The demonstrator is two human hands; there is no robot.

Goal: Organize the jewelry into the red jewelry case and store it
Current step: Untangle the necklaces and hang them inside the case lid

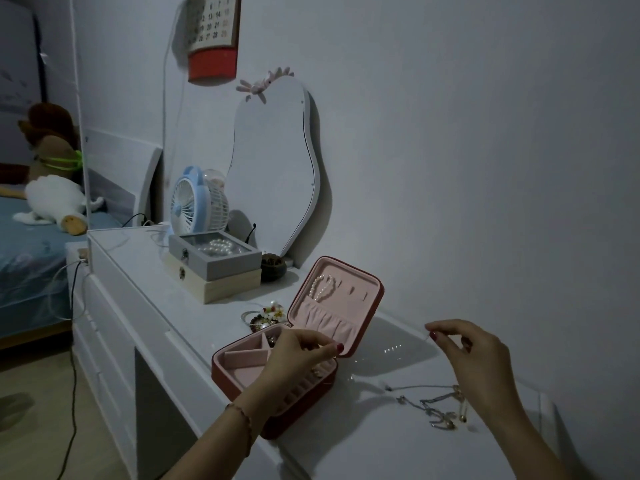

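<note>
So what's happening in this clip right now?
A person is sorting jewelry at a white dresser. The red jewelry case lies open, with a pearl strand hung in its lid. The left hand pinches something small over the tray; the right hand holds up a thin piece. Silver chains and a beaded pile remain outside.

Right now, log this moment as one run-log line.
red jewelry case: open | left hand: over case | right hand: pinching thin chain | necklaces: on table
</note>
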